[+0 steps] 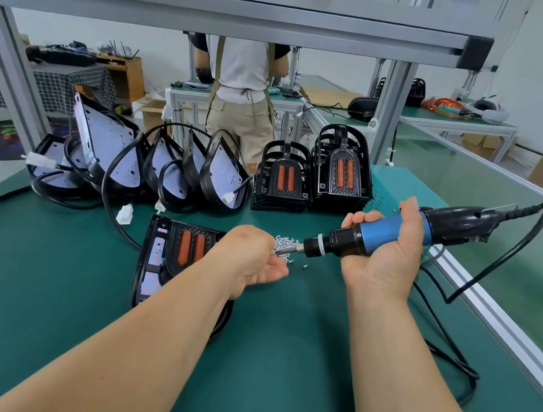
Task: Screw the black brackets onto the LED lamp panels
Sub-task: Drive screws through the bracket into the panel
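An LED lamp panel [154,259] lies flat on the green table with a black bracket [193,247] holding two orange strips set on it; my left forearm covers its right part. My left hand [252,258] hovers at the pile of small silver screws [287,244], fingers curled toward the driver tip; whether it pinches a screw is hidden. My right hand [386,252] grips a blue and black electric screwdriver [394,230], held level, its bit pointing left into the screws.
Several LED panels with black cables and white plugs [151,162] lean in a heap at the back left. Two stacks of black brackets [315,180] stand behind the screws. The driver's cable [496,270] loops over the table's right edge rail. A person stands beyond the bench.
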`<action>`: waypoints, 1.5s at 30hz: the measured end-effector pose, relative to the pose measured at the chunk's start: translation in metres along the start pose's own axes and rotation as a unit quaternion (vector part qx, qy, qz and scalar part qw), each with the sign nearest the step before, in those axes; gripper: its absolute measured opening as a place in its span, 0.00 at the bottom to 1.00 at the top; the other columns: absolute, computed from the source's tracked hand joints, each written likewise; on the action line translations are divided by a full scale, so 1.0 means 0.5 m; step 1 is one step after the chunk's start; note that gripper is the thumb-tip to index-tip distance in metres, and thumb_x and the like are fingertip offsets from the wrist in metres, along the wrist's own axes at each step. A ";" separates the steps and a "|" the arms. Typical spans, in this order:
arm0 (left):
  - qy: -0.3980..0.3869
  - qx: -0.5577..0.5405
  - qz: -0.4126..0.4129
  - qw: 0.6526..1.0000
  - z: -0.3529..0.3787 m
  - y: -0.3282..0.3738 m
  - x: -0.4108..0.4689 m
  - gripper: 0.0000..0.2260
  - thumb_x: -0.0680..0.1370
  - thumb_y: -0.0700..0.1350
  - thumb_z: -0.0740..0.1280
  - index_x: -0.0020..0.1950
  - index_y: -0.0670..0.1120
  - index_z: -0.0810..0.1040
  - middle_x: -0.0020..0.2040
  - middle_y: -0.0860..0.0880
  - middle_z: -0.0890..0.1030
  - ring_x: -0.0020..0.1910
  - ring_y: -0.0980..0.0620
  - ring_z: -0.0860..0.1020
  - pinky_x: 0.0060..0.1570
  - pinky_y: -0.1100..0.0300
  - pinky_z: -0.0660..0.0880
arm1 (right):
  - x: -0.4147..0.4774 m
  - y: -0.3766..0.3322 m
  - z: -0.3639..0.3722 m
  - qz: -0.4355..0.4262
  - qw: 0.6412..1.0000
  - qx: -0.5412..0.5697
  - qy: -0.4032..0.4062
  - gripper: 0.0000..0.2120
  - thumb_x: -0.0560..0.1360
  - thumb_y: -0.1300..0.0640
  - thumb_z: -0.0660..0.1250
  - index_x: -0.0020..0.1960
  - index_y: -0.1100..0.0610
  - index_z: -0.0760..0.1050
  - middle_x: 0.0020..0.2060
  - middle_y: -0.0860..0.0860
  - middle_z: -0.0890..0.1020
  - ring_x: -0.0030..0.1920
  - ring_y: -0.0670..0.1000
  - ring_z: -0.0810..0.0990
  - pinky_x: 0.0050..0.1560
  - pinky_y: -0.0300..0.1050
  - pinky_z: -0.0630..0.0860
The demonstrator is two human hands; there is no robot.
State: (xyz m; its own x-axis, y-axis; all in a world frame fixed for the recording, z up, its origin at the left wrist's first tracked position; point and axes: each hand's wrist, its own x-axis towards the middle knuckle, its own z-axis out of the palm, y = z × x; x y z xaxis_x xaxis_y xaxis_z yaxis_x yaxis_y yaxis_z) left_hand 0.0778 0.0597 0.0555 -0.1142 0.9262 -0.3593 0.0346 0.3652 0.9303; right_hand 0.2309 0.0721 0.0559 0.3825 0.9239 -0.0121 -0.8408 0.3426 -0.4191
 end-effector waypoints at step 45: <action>0.021 -0.027 0.048 0.998 -0.247 -0.094 -0.074 0.08 0.79 0.40 0.68 0.57 0.48 0.81 0.52 0.43 0.86 0.55 0.39 0.83 0.62 0.39 0.76 | -0.172 0.132 0.084 0.123 0.979 -0.052 -0.151 0.09 0.63 0.47 0.74 0.36 0.52 0.78 0.29 0.51 0.74 0.28 0.51 0.75 0.41 0.45 0.80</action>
State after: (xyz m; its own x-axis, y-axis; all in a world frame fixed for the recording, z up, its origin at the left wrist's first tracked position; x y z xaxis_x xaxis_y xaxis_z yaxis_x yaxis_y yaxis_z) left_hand -0.0422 -0.0033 0.0344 -0.1545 0.9515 -0.2661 -0.0066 0.2683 0.9633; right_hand 0.1264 0.0227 0.0675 0.0286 0.9899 0.1385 -0.8434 0.0983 -0.5282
